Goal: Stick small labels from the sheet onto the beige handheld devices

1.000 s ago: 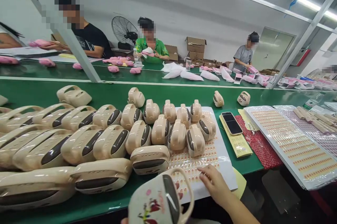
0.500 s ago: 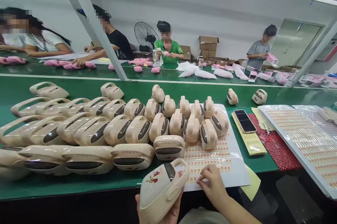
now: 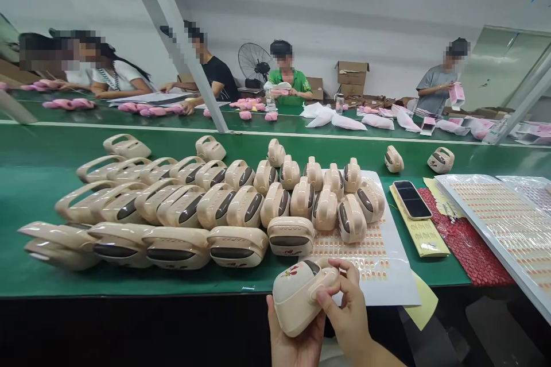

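At far left on the green counter [image 3: 38,183], a long row of beige cases [image 3: 172,212] lies packed side by side, most showing a dark window strip, handles turned toward the far edge. The row runs rightward onto a white sticker sheet [image 3: 387,275] printed with small orange labels; several cases stand directly on it.

Below the counter's near edge, the left hand [image 3: 293,344] cups one beige case [image 3: 297,298] from underneath, fingers closed round its lower body. This case bears a red flower print on top and is held clear of the counter, tilted toward the viewer. The right hand [image 3: 348,315] meets it from the right, thumb and forefinger pinched together against the case's upper corner; whether a label sits between the fingertips cannot be told.

Further right, a dark phone [image 3: 412,199] rests on a yellow paper [image 3: 424,235], beside a red sheet [image 3: 469,252] and a large wrapped sheet of labels [image 3: 503,223].

Across the far counter, four other people work with pink items [image 3: 69,104] and white bags [image 3: 344,122].
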A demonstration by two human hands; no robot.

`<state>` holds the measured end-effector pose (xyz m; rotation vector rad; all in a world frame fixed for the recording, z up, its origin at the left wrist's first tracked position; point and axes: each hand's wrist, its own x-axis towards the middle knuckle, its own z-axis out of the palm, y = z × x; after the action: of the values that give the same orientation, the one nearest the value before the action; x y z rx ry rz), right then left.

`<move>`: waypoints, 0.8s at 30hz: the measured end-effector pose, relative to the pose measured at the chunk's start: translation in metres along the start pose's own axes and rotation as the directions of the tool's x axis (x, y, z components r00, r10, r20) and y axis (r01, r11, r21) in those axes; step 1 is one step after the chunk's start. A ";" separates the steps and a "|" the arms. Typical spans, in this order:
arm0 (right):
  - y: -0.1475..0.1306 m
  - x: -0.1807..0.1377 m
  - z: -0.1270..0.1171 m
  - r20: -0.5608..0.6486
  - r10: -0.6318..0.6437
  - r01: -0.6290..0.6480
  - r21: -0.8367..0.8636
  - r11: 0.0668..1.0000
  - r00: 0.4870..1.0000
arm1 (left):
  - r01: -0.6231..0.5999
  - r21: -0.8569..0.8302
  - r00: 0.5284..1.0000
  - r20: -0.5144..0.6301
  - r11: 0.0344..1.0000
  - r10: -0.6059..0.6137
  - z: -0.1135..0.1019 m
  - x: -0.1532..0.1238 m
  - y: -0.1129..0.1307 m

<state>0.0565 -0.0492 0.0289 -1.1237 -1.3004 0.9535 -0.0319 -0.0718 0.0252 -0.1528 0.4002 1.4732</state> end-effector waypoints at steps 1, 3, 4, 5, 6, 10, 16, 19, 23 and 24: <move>0.000 0.000 -0.001 0.011 -0.001 0.001 -0.013 1.000 1.000 | -0.027 0.009 0.999 0.026 1.000 0.026 0.001 -0.001 -0.001; -0.001 0.001 -0.003 0.019 0.002 -0.002 -0.035 0.999 1.000 | -0.067 0.014 0.995 0.079 0.998 0.066 0.003 -0.002 -0.002; -0.001 0.001 -0.004 0.018 0.004 -0.003 -0.044 0.999 1.000 | -0.076 0.009 0.993 0.091 0.997 0.075 0.004 -0.003 -0.003; -0.002 0.002 -0.004 0.021 0.002 -0.001 -0.051 0.999 1.000 | -0.071 -0.002 0.994 0.088 0.997 0.071 0.006 -0.004 -0.004; -0.003 0.002 -0.005 0.025 -0.004 0.006 -0.058 0.998 1.000 | -0.062 -0.016 0.995 0.077 0.998 0.063 0.008 -0.004 -0.004; -0.006 0.003 -0.005 0.052 -0.057 0.063 -0.112 0.992 0.997 | -0.051 -0.048 0.998 0.046 0.998 0.053 0.012 -0.006 -0.004; -0.007 0.003 -0.006 0.078 -0.384 0.386 -0.352 0.853 0.920 | -0.098 -0.045 0.995 -0.010 0.994 0.098 0.006 -0.002 -0.003; -0.006 0.004 -0.012 0.187 -0.605 0.602 -0.515 0.611 0.774 | -0.051 -0.073 0.999 0.001 0.996 0.052 -0.003 0.001 0.000; -0.004 0.009 -0.021 0.258 -0.576 0.601 -0.579 0.550 0.776 | 0.020 -0.014 0.997 0.077 1.000 -0.018 -0.013 0.004 0.004; -0.004 0.010 -0.021 0.250 -0.530 0.567 -0.559 0.604 0.811 | 0.025 0.011 0.997 0.078 1.000 -0.026 -0.014 0.005 0.005</move>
<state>0.0779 -0.0421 0.0358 -1.0486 -1.9402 0.0688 -0.0390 -0.0713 0.0110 -0.0915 0.3405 1.4475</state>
